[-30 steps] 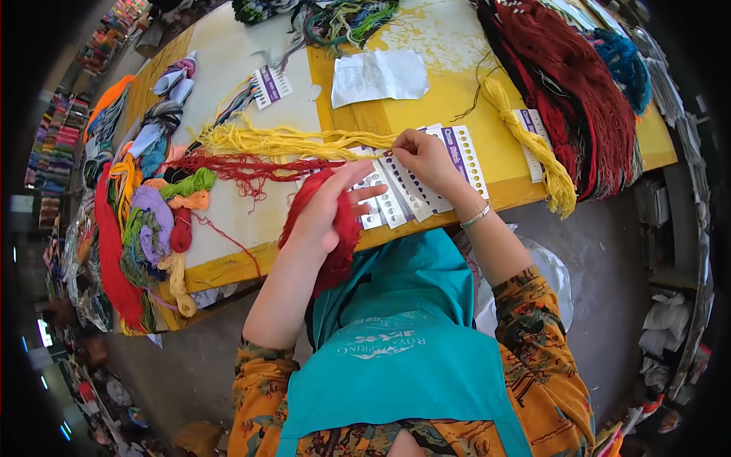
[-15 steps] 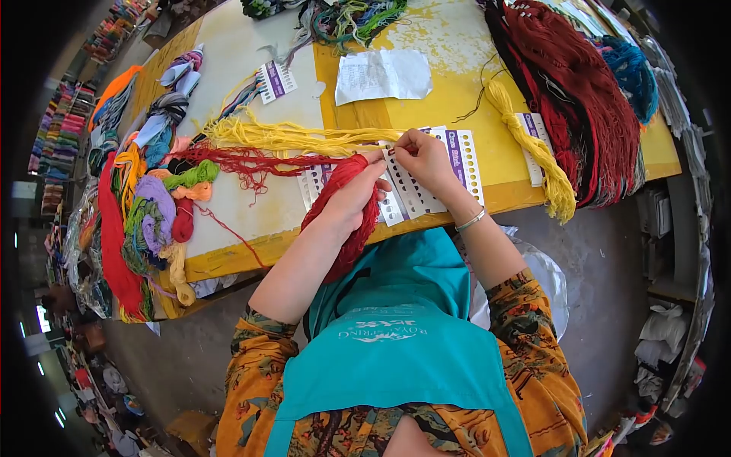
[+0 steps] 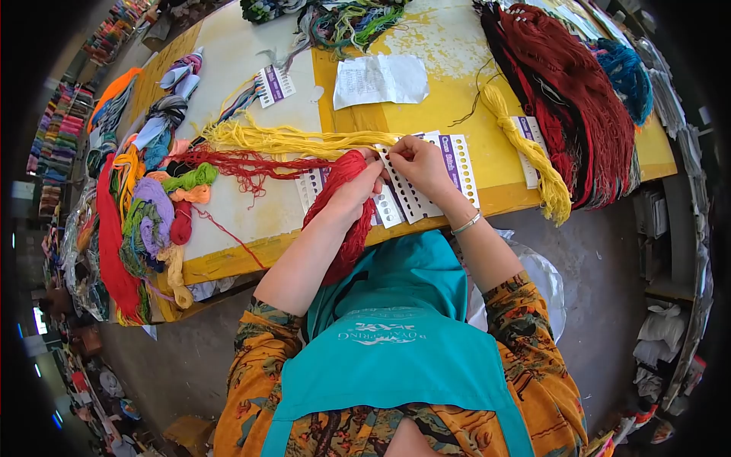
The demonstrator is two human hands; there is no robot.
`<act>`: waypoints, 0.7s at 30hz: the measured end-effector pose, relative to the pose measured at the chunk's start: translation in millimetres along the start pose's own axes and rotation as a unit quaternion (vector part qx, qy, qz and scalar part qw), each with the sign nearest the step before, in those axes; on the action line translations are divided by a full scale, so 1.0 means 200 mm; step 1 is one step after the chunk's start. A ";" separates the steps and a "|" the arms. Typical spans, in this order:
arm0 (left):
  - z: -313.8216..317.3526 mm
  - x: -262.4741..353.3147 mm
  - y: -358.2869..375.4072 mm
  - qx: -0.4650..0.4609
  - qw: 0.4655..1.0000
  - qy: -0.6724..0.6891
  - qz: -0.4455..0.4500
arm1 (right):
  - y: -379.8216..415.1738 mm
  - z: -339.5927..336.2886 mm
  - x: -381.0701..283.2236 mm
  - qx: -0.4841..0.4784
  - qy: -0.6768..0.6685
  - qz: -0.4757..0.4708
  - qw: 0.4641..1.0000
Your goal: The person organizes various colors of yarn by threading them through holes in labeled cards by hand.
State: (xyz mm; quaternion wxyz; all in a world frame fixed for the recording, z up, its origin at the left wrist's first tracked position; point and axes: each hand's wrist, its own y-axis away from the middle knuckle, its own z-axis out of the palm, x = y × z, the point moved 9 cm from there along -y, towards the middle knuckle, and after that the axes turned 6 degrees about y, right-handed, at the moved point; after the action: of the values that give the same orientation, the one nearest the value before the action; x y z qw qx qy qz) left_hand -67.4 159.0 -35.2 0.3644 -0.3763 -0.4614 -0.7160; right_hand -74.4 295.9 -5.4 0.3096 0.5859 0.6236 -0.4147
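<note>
A skein of red embroidery thread [image 3: 344,228] drapes under and over my left hand [image 3: 356,189], whose fingers are closed on it at the edge of a white punched card [image 3: 411,201]. Across that card, my right hand [image 3: 423,167] pinches thumb and forefinger together by the row of holes near my left fingertips; what lies in the pinch is too small to see. More punched cards with purple "Cross Stitch" labels [image 3: 449,160] lie under and beside the hands. Yellow thread [image 3: 304,140] stretches left from the cards, and loose red strands [image 3: 236,164] lie below it.
Colourful skeins [image 3: 152,217] pile up at the table's left edge. A yellow skein [image 3: 525,145] and a dark red thread bundle [image 3: 579,99] lie to the right. A creased paper [image 3: 381,80] and a small thread card [image 3: 274,84] lie farther back, near tangled green threads [image 3: 354,23].
My right hand has shifted slightly, its pinch staying at the card's holes. The left hand keeps hold of the red skein, and the view has moved a little.
</note>
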 end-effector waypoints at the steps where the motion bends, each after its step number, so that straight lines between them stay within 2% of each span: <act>1: 0.01 0.00 -0.01 -0.020 1.000 0.001 -0.002 | 0.00 0.01 0.00 -0.007 -0.011 0.004 1.000; 5: -0.01 -0.04 -0.04 -0.034 0.999 -0.016 0.000 | -0.01 0.01 0.02 -0.009 -0.010 0.004 1.000; 7: -0.03 -0.01 -0.02 -0.022 0.998 -0.039 0.042 | -0.02 0.03 0.05 -0.038 -0.025 0.045 0.998; 10: -0.14 0.03 0.01 0.006 0.992 -0.106 0.068 | -0.03 0.06 0.02 -0.076 -0.018 0.030 0.996; 13: -0.17 0.09 0.04 0.012 0.998 -0.057 0.017 | -0.03 0.06 -0.03 -0.097 0.029 0.027 0.995; 16: -0.04 0.14 0.09 -0.077 0.995 -0.062 -0.001 | -0.03 0.06 -0.05 -0.091 0.095 0.030 0.991; 17: 0.00 0.13 0.10 -0.089 0.994 -0.057 -0.032 | -0.04 0.07 -0.05 -0.086 0.132 0.028 0.987; 19: 0.03 0.10 0.09 -0.123 0.989 -0.052 -0.062 | -0.04 0.07 -0.02 -0.083 0.109 0.051 0.989; 21: 0.00 0.05 0.03 -0.103 0.989 -0.022 -0.103 | -0.05 0.06 -0.02 -0.097 0.056 0.085 0.990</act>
State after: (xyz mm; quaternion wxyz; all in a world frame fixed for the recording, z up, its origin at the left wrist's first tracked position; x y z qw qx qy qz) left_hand -66.3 154.2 -23.7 0.2376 -0.3781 -0.4294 -0.7850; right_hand -84.9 283.6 -7.1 0.3640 0.6262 0.6252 -0.2909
